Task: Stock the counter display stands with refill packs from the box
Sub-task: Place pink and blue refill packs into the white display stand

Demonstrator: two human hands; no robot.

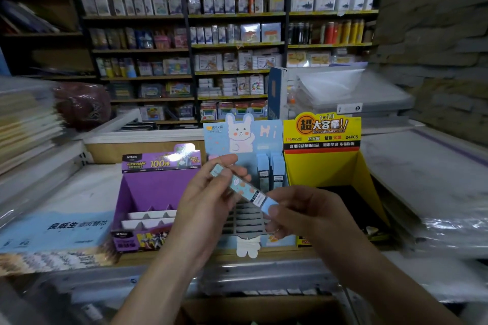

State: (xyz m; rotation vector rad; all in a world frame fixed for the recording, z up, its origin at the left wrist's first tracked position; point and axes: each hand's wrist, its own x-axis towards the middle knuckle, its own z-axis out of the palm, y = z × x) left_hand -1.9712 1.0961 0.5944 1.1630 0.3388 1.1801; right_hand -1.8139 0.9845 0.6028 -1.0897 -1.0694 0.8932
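A slim light-blue refill pack point(241, 188) with a dotted print is held slantwise between both hands in front of the stands. My left hand point(208, 200) pinches its upper end and my right hand point(303, 216) pinches its lower blue cap. Behind it stands the blue rabbit display stand point(253, 137) with two refill packs point(272, 170) upright in its back row and empty slots below. A purple display stand point(155, 185) sits to its left and a yellow display stand point(322, 155) to its right. A brown cardboard box point(253, 311) lies at the bottom edge, partly hidden by my arms.
The stands sit on a counter point(87, 192) with stacked plastic-wrapped paper goods at left point(26, 126) and right point(435, 179). A blue flat package point(52, 229) lies left of the purple stand. Shelves of stationery point(232, 55) fill the background.
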